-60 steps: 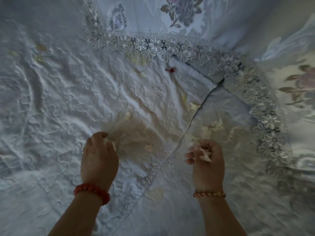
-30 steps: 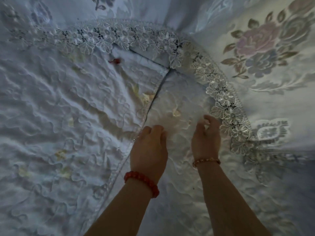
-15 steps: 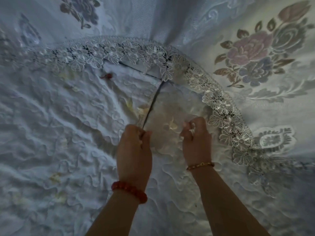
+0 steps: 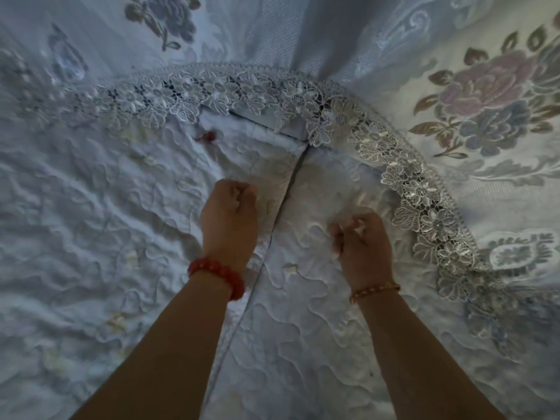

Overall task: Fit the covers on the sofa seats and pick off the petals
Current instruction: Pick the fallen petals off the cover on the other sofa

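Both fists are curling over pale petals: left hand (image 4: 228, 212) and right hand (image 4: 362, 247) are flanking the seat-cover seam (image 4: 277, 213). Loose white petal (image 4: 290, 269) is lying between the wrists, just right of the seam, nearer the right hand

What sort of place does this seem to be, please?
Probably a home sitting room: two quilted seat covers meet at a seam, lace trim edges floral backrest fabric, and petals lie scattered near both hands.
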`<state>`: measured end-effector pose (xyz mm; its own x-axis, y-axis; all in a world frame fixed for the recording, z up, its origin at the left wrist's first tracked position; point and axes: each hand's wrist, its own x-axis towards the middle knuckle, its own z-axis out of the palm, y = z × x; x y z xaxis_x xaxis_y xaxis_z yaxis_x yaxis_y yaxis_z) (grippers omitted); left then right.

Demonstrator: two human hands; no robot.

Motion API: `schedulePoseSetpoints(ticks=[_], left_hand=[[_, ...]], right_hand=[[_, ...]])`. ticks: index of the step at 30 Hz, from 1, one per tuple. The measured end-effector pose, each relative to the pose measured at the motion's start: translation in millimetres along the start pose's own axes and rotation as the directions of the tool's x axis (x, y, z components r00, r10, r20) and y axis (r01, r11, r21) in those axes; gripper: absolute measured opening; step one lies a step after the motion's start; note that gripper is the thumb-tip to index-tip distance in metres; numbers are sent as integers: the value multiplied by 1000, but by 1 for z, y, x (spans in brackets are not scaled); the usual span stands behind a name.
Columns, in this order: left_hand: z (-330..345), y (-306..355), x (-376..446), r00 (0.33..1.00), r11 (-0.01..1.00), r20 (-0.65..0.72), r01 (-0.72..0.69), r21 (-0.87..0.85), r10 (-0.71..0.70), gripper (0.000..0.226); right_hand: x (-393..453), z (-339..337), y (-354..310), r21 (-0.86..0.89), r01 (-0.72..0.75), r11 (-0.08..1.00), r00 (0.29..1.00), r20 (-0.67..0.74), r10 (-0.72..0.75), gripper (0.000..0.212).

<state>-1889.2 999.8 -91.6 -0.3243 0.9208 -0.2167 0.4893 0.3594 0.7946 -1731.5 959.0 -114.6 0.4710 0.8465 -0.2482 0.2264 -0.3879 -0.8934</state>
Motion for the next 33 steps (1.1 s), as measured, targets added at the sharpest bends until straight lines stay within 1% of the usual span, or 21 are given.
schedulePoseSetpoints(ticks=[1, 4, 5, 7, 9, 10, 11, 12, 13, 14, 15, 17, 18, 20, 22, 23, 25, 27, 29, 31, 33], left_hand=[[-7, -1, -5, 1000, 998, -19, 18, -54, -19, 13], [-21, -8, -26, 999, 988, -5, 30, -151, -31, 7], [-24, -11, -32, 1000, 986, 10, 25, -167, -24, 5], [-26, -16, -43, 999, 985, 43, 22, -174, -15, 8], [-26, -22, -52, 997, 986, 72, 44, -159, -33, 11], [-26, -25, -56, 996, 986, 77, 55, -157, -43, 12], [-26, -28, -59, 996, 985, 73, 66, -159, -55, 12], [-27, -31, -62, 995, 983, 67, 79, -164, -68, 11], [-28, -33, -65, 995, 980, 60, 90, -179, -81, 12], [-30, -35, -66, 994, 974, 58, 104, -201, -94, 12], [-31, -37, -67, 993, 967, 63, 116, -226, -105, 13], [-32, -39, -69, 989, 955, 96, 135, -264, -113, 15], [-32, -39, -66, 988, 950, 105, 140, -280, -114, 15], [-33, -35, -56, 987, 942, 106, 148, -301, -122, 17], [-36, -28, -38, 990, 937, 63, 143, -319, -129, 18], [-39, -25, -25, 993, 942, 23, 118, -315, -117, 18], [-43, -19, 5, 995, 959, -80, 39, -282, -64, 17], [-47, -16, 40, 985, 973, -174, -25, -230, -16, 14], [-48, -13, 71, 974, 990, -226, -43, -132, 12, 21], [-48, -13, 92, 963, 996, -271, -9, -94, -17, 26], [-50, -19, 100, 946, 992, -311, 66, -107, -96, 28]], right_hand=[[-8, -3, -1, 23, 15, 1000, 1000, 9, -15, 34], [-44, 1, 2, -134, 211, 968, 973, 129, -194, 17], [-57, 5, 7, -184, 245, 952, 960, 186, -211, 15], [-73, 14, 19, -280, 298, 912, 939, 256, -228, 25], [-75, 21, 28, -335, 337, 880, 935, 227, -272, 14], [-73, 23, 28, -328, 325, 887, 944, 167, -284, 7], [-71, 24, 26, -294, 274, 916, 962, 89, -259, 5], [-69, 24, 19, -229, 178, 957, 984, 13, -180, 13], [-66, 22, 14, -142, 57, 988, 997, -35, -62, 20], [-64, 22, 9, -54, -41, 998, 998, -55, 38, 24], [-62, 20, 6, 9, -95, 995, 994, -61, 96, 23], [-61, 18, -3, 103, -137, 985, 988, -53, 143, 18], [-60, 23, -10, 149, -128, 981, 991, -26, 133, 17], [-56, 38, -25, 207, -71, 976, 997, 20, 68, 20], [-45, 62, -41, 228, 27, 973, 1000, -6, -26, 21], [-37, 77, -49, 225, 79, 971, 997, -21, -76, 16], [-19, 103, -62, 147, 177, 973, 984, -6, -178, 11], [2, 128, -75, 34, 307, 951, 950, 47, -308, 13], [25, 151, -86, -66, 395, 916, 913, 142, -383, 18], [46, 175, -87, -177, 427, 887, 882, 296, -366, 28], [58, 192, -82, -263, 455, 851, 850, 414, -326, 33]])
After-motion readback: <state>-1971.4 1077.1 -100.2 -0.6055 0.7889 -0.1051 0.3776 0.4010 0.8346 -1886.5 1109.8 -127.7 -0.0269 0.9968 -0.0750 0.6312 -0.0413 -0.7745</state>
